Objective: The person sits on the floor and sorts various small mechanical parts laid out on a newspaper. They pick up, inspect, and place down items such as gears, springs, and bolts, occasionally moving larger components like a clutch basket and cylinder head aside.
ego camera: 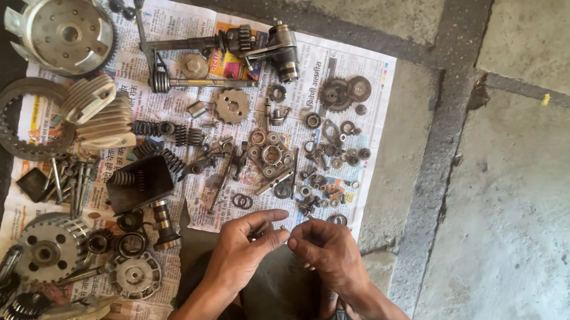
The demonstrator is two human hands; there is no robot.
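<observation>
Concrete floor (536,243), grey and dusty, with a dark seam running near to far. Spread across it, a sheet of newspaper (360,62) covered in engine parts. Far left sits the big one, a silver clutch housing (62,29) with notched walls. Just near of it, a flat toothed ring (9,119), then a fanned stack of pale clutch plates (100,113). Nearer still, a toothed clutch hub (52,249). Coil springs (163,130) lie mid-sheet, and a scatter of small nuts and washers (323,181) lies on the right.

Now the hands, at the near edge. Left hand (242,248) has its grip pinched on a small dark metal part (259,233), short, mostly hidden between thumb and fingers. Right hand (327,253) is curled narrow, fingertips touching the left; whether it holds anything, I cannot tell.
</observation>
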